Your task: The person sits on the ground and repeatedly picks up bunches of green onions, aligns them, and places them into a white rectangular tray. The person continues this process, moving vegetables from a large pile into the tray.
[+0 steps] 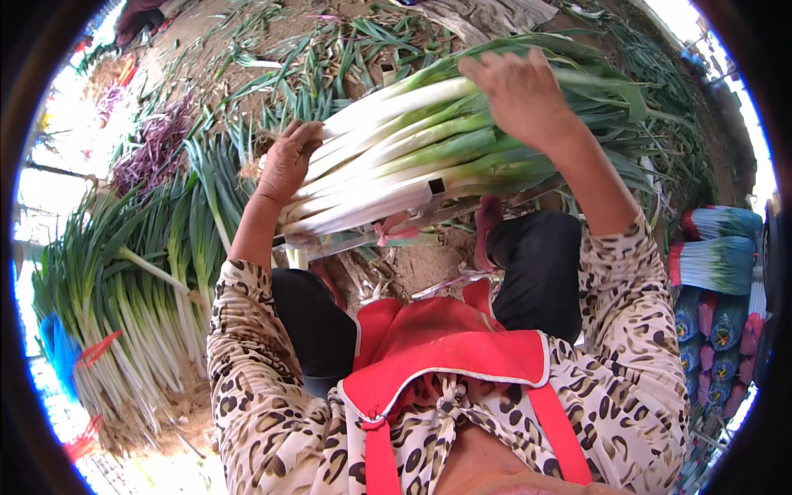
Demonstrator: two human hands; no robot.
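Note:
Several thick green onions (396, 133) with white stalks lie side by side across a metal frame (436, 187) before me, root ends to the left and green leaves to the right. At their root ends, my left hand (289, 158) has its fingers curled at the tip of the top stalk; whether it grips that stalk I cannot tell. My right hand (520, 93), somewhat blurred, is over the upper leaves, fingers bent; what lies beneath its fingers is hidden. A pink tie (395, 229) hangs under the stalks at the frame.
A large heap of green onions (136, 309) stands at left, with purple strips (154, 142) above it. Loose leaves (346, 55) litter the soil. Wrapped onion bundles (711, 266) are stacked at right. A cloth (489, 15) lies at the top.

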